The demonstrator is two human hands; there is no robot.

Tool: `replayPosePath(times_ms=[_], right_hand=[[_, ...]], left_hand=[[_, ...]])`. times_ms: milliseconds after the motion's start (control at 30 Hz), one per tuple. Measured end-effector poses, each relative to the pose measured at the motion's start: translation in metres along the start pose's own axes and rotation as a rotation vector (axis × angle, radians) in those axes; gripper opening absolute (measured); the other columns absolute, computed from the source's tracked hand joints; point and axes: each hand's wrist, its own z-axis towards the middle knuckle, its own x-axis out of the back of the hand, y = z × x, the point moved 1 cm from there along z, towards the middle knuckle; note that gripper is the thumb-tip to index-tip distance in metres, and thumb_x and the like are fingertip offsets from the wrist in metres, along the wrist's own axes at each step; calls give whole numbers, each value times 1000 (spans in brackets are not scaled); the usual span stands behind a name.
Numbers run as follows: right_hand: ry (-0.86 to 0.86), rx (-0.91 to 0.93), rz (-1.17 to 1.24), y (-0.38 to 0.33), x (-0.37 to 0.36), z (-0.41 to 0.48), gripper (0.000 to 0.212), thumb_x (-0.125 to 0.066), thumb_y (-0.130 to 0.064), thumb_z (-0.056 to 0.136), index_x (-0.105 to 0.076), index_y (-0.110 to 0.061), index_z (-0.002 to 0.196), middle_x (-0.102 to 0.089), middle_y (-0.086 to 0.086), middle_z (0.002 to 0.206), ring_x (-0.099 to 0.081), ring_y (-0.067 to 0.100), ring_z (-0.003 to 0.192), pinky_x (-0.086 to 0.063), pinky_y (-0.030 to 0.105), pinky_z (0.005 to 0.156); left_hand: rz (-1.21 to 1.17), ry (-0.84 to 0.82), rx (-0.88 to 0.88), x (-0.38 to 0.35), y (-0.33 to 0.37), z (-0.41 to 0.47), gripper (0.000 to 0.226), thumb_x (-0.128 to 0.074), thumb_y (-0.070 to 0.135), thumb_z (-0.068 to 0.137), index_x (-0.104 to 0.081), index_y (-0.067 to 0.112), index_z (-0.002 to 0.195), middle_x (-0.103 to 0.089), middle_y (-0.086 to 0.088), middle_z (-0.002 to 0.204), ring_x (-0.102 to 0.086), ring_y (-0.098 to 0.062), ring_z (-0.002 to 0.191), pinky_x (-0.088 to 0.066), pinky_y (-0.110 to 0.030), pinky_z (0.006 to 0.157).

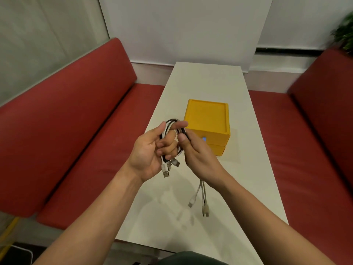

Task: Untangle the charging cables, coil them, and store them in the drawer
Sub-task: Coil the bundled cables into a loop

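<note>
Both hands hold a bundle of white and black charging cables (172, 124) above the white table (210, 79). My left hand (150, 150) grips a loop of the cables, its fingers curled round them, and several USB plugs (168, 167) hang below its palm. My right hand (198, 152) pinches the same cables just right of the loop. Loose cable ends (198, 199) with small plugs dangle beneath my right wrist. Behind my hands stands a yellow drawer box (208, 115); its drawers look closed.
Red padded benches (76, 121) run along both sides of the narrow table, the right-hand bench (309, 131) close to its edge. A white wall panel stands behind the table's far end. A green plant (343, 33) shows at the top right.
</note>
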Motion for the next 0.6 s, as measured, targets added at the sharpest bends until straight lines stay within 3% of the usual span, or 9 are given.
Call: replayPosePath(times_ms=[67,100,267,367,467,600], right_hand=[[-31,-10,-25,7,2,-7,38,-35,-41,111,-43,-36,148,-58,-12,88,-53,-5,72,-40,13,67],[-29,-14,-68,13,2,-10,41,-35,-41,111,-41,-33,151,-56,-10,86,-52,-2,71,-40,15,67],[-9,-70,-178,31,-3,-16,40,-34,-38,111,-43,-31,149,-48,-14,75,-51,2,68,-53,41,70],[-107,-106,-277,31,-12,-20,34,-32,-32,112,-38,-25,145,-53,-5,82,-51,9,68,-42,37,65],[-192,-142,-488,31,-16,-25,38,-31,-27,112,-25,-24,149,-53,3,91,-50,29,76,-34,38,63],[-360,-112,-706,18,-15,-31,28,-32,-22,111,-33,-15,138,-51,5,88,-49,32,71,-31,40,64]], left_hand=[[7,44,-58,2,6,3,48,-37,31,106,-65,0,131,-29,10,56,-17,-8,47,-32,-21,49],[11,67,-79,2,9,5,47,-37,30,107,-62,-1,133,-28,10,57,-19,-6,46,-33,-20,48],[106,157,-143,3,7,10,46,-37,28,110,-59,-4,135,-26,9,55,-27,-3,42,-37,-21,48],[136,199,-186,3,8,14,46,-37,28,110,-59,-5,132,-27,9,54,-32,-4,44,-42,-22,53],[169,241,-173,4,7,18,46,-37,29,111,-57,-9,127,-36,10,54,-48,-6,49,-50,-25,63],[333,325,-135,10,-2,21,39,-38,28,112,-59,-5,116,-49,5,64,-58,-9,51,-53,-26,63]])
